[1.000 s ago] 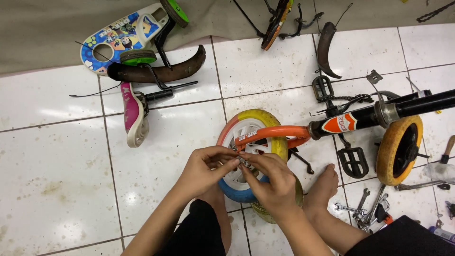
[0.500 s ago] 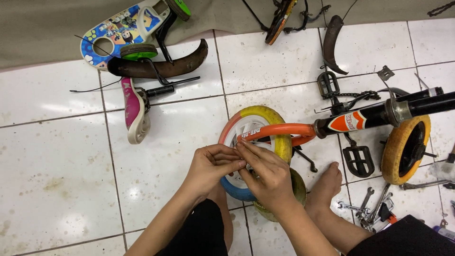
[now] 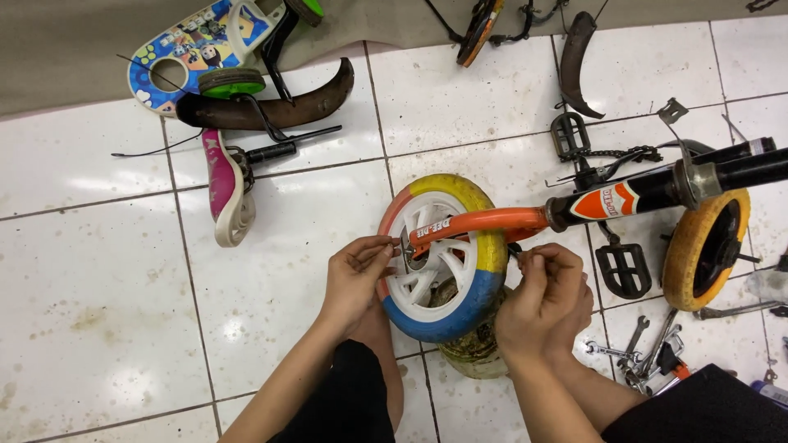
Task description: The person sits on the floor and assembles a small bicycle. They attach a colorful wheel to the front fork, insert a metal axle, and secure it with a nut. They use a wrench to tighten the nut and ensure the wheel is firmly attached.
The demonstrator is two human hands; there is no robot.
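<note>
On the white tiled floor (image 3: 271, 271), the 2 hands have parted from the hub: left hand (image 3: 355, 275) now pinches the axle end of the multicoloured wheel (image 3: 443, 258), right hand (image 3: 548, 295) curls shut by the orange fork (image 3: 484, 223).

Brightly and evenly lit from overhead. Soft glare patches on the glossy white floor tiles (image 3: 271, 246) left of the left hand's grip (image 3: 355, 275). Short, faint shadows tucked under the forearms and beneath the small wheel (image 3: 447, 254) between both grips. Sharp at centre, no motion blur. Slightly bowed tile joints toward the edges, mild wide-angle distortion.
</note>
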